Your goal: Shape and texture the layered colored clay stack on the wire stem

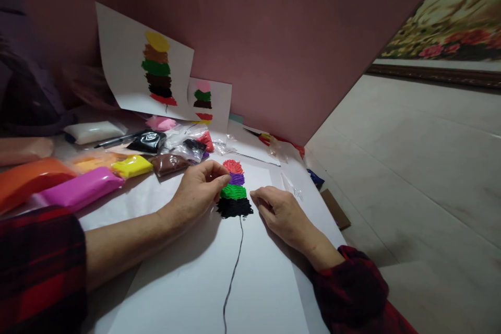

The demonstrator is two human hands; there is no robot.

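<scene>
Four clay patches: a stack of red, purple, green and black was seen on the white sheet, its long axis running from near to far.
Position relative to hands: the stack lay between the two hands, just right of the left hand and just left of the right hand.
Nearer hand: the left was closer, its fingertips touching the stack's left edge at the purple and green patches.
Left hand state: fingers were curled together, pressed on the clay; no separate piece could be made out in them.
Right hand state: it was laid loosely curled on the paper, with nothing held, its forefinger just beside the black patch.
Look of the clay: the patches were ridged and smeared, with ragged edges.
String: a thin dark line was drawn from the black patch toward the near edge.
Left of the sheet: packets of coloured clay were spread.
</scene>
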